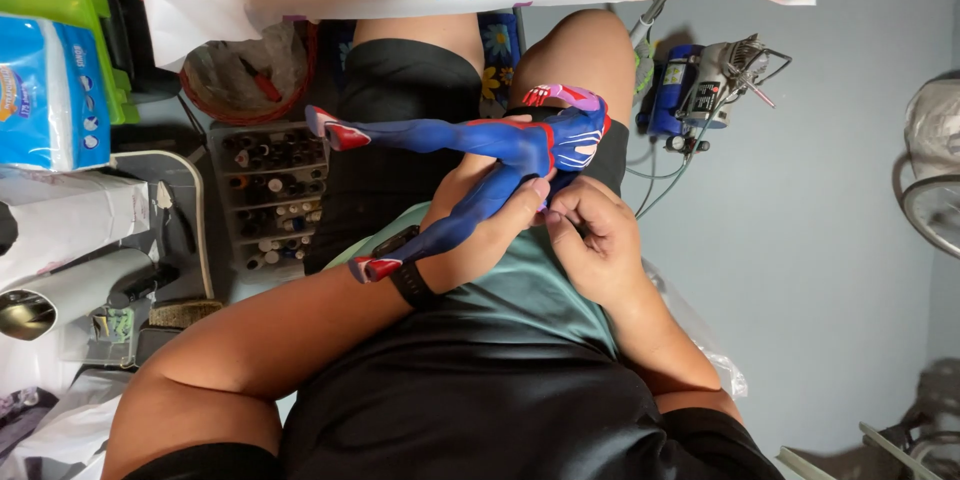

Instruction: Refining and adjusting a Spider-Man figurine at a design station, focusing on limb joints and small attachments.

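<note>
Left hand (pixel 490 215) wraps figure (pixel 470 155) at hips; right hand (pixel 590 235) pinches beside torso. Best: keep figure braced on lap, fingertip pressure light.

Blue-and-white soft plastic pack (pixel 45 95) at left edge (printed front), small label on blue compressor (pixel 676 75)

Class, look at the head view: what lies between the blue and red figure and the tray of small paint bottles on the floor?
In the head view, the person's thigh in black shorts lies between the figure and the bottle tray.
</note>
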